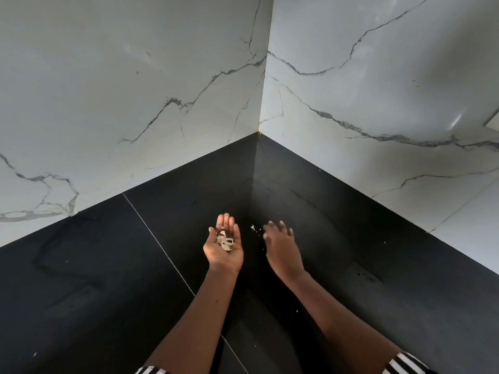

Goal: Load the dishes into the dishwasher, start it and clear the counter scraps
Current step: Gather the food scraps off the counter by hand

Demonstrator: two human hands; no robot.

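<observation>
My left hand (224, 245) is held palm up over the black counter (108, 265), fingers straight, with a small heap of pale scraps (224, 241) lying in the palm. My right hand (280, 244) hovers palm down just to the right, fingers spread and slightly bent, holding nothing. A few tiny white crumbs (253, 228) lie on the counter between the two hands. The dishwasher and dishes are out of view.
The counter runs into a corner between two white marble-patterned walls (259, 130). A thin seam (162, 247) crosses the counter left of my left hand. Scattered white specks (297, 310) dot the dark surface near my right forearm.
</observation>
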